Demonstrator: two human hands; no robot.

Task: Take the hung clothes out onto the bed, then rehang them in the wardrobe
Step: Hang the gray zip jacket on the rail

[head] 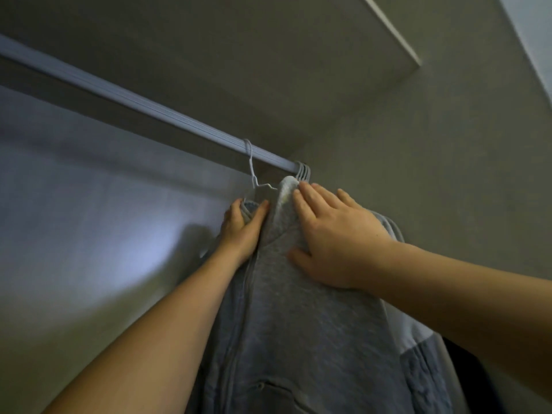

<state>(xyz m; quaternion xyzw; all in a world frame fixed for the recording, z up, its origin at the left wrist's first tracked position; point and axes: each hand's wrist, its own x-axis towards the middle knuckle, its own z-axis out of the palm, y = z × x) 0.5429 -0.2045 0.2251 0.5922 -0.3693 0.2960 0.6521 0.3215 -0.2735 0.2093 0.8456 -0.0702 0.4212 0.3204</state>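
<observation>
Currently: grey zip garment (298, 324) hangs on a white wire hanger (252, 165), whose hook sits over the rail (134, 100) near the rail's right end. Left hand (243, 228) grips the garment's top fold just under the hook, thumb on one side and fingers on the other. Right hand (334, 243) lies flat on the garment's front, fingers straight and slightly spread, pressing the cloth. A bunch of hangers (302, 171) at the rail's right end carries more clothes (415, 333), touching the grey one.

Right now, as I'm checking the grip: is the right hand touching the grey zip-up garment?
Touching. The head view shows the right hand lying flat on the grey zip-up garment, fingers straight, no gap.
</observation>
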